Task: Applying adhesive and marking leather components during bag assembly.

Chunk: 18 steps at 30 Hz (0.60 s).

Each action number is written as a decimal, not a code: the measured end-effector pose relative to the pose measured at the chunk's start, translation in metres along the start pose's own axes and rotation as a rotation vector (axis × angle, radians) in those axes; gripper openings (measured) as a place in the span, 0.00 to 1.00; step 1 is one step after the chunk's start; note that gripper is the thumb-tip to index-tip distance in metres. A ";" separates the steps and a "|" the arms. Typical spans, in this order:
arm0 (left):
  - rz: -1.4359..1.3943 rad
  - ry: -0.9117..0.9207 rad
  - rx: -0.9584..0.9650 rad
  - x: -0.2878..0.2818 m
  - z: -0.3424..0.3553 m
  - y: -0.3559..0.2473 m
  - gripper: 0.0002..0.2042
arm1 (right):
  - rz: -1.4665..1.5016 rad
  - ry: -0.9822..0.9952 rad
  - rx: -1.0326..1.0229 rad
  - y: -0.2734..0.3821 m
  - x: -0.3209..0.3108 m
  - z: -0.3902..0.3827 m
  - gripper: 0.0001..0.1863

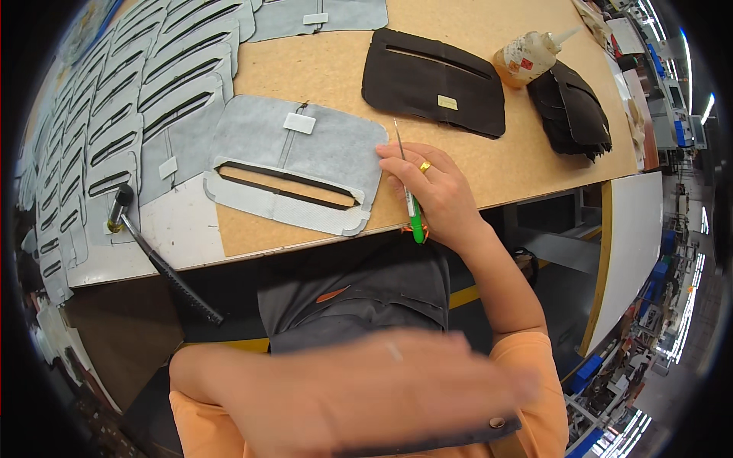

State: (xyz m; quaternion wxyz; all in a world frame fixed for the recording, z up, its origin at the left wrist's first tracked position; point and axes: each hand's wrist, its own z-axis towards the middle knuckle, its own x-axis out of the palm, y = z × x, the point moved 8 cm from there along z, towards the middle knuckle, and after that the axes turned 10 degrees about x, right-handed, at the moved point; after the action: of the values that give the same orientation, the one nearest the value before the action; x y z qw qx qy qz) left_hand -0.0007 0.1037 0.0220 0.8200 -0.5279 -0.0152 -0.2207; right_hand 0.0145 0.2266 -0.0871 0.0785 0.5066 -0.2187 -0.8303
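Observation:
My right hand (431,183), with a gold ring on one finger, is closed round a slim pointed tool (415,217) with a green handle and a thin metal tip aimed away from me. Its fingertips are at the right edge of a grey fabric panel (332,145). This panel lies flat, with a long black-edged slot across its near part and a small white tag above. My left hand (382,389) is raised close to the camera over my lap, smeared by motion. Whether its fingers grip anything does not show.
Overlapping grey slotted panels (114,107) cover the table's left side. A hammer (164,267) with a black handle overhangs the near edge. Further right are a dark brown slotted panel (427,88), a bottle of amber liquid (527,61) with a nozzle, and a stack of dark folded pieces (569,111).

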 end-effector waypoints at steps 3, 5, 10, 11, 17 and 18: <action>0.886 0.001 -0.225 -0.066 -0.019 0.017 0.14 | -0.004 -0.039 0.017 -0.009 -0.011 -0.005 0.17; 1.424 0.088 -0.383 -0.091 -0.050 0.038 0.16 | 0.060 -0.112 0.019 -0.003 -0.028 0.004 0.21; 1.610 -0.082 -0.399 -0.090 -0.066 0.072 0.17 | 0.288 -0.231 0.231 -0.016 -0.045 -0.003 0.12; 1.638 -0.142 -0.428 -0.088 -0.064 0.074 0.16 | 0.418 -0.178 0.340 -0.023 -0.038 -0.006 0.12; 1.597 -0.240 -0.450 -0.081 -0.059 0.072 0.17 | 0.823 0.089 0.567 -0.023 -0.003 -0.026 0.08; 1.570 -0.204 -0.407 -0.075 -0.055 0.076 0.18 | 0.821 0.096 0.562 -0.020 -0.002 -0.027 0.08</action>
State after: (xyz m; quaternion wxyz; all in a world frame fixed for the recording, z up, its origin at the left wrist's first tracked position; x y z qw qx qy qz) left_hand -0.0516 0.1077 -0.0867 0.6183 -0.5408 0.3248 0.4687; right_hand 0.0408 0.2377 -0.1049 0.2695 0.4180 -0.6113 -0.6156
